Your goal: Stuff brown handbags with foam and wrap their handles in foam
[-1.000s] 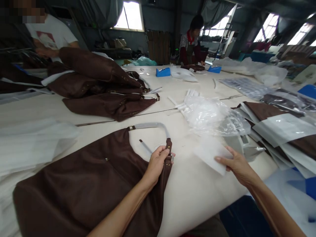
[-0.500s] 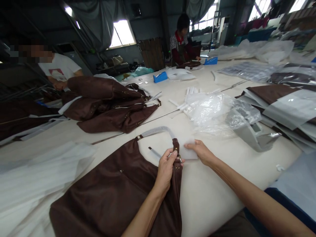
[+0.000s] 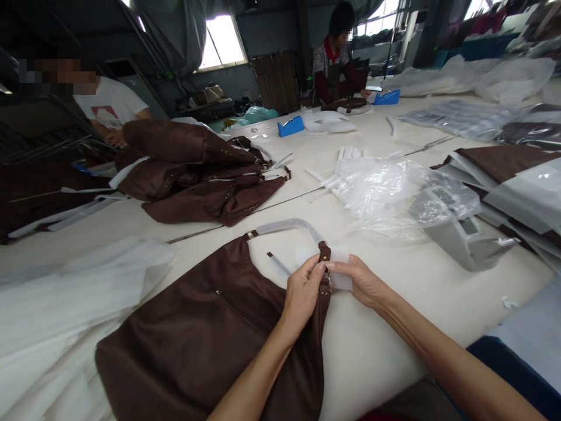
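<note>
Dark walls are broken by bright windows (image 3: 223, 44); before them, a broad pale tabletop (image 3: 377, 356) is crossed by a seam and spread with bags, sheets and plastic. At the near edge a brown bag (image 3: 188, 345) is laid flat, its body slanted toward the lower left; its strap (image 3: 287, 224) is covered in white wrapping and arched above the opening, one loose end being left inside the loop.

At the right end of the strap, a brown tab (image 3: 324, 251) is gripped by the left hand (image 3: 304, 289), its thumb pressed on top and its fingers curled beneath; a thin white sheet (image 3: 342, 254) is pinched by the right hand (image 3: 362, 279), the thumb extended to the tab; the sheet is placed behind the tab, and the two thumb tips are brought close together there.

More brown bags (image 3: 175, 175) are heaped beyond, at the left; crumpled plastic (image 3: 372, 193) is rested partly over a grey dispenser (image 3: 468, 242) at the right; farther off, a blue dispenser (image 3: 290, 126) is seen, and two people (image 3: 116, 102) are placed across the tabletop.
</note>
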Available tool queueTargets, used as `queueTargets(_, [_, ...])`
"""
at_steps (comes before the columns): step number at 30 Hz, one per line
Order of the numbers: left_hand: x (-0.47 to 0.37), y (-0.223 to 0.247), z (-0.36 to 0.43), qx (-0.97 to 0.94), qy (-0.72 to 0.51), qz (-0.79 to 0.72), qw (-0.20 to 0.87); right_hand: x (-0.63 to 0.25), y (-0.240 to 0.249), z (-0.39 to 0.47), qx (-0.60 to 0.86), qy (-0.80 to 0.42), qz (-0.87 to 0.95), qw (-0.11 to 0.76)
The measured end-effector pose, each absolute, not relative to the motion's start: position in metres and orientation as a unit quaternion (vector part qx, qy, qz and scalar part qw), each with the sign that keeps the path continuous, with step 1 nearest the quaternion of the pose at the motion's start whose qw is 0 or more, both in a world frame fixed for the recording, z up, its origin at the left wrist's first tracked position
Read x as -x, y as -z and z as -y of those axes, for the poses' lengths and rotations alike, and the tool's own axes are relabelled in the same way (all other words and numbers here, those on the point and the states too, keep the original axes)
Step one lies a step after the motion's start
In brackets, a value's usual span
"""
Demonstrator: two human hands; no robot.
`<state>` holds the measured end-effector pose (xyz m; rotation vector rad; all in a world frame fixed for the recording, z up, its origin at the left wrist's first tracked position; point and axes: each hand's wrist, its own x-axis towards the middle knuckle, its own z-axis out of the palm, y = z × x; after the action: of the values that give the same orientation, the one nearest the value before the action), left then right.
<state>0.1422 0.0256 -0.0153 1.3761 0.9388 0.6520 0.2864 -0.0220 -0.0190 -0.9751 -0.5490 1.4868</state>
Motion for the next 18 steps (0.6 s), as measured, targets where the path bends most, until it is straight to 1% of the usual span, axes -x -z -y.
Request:
queueTargets(5, [-0.142, 0.006, -0.024, -0.701, -0.281, -0.432, 0.492, -0.290, 0.018, 0.023, 0.428, -0.632, 0.228, 0.604])
queueTargets(11, [-0.138, -0.011, -0.025, -0.716, -0.242, -0.491, 0.433, -0.291, 0.019, 0.024, 0.395, -0.644, 0.216, 0.619])
queueTargets(13, [-0.132, -0.013, -0.031, -0.719, -0.270, -0.511, 0.385, -0.291, 0.019, 0.025, 0.384, -0.647, 0.207, 0.626])
queueTargets(15, [-0.125, -0.013, -0.040, -0.694, -0.350, -0.521, 0.353, -0.290, 0.018, 0.025, 0.378, -0.648, 0.197, 0.632])
queueTargets(16, [-0.121, -0.013, -0.045, -0.669, -0.386, -0.522, 0.362, -0.290, 0.018, 0.025, 0.379, -0.648, 0.189, 0.633])
queueTargets(18, [-0.117, -0.012, -0.054, -0.613, -0.393, -0.520, 0.447, -0.290, 0.019, 0.024, 0.383, -0.647, 0.174, 0.636])
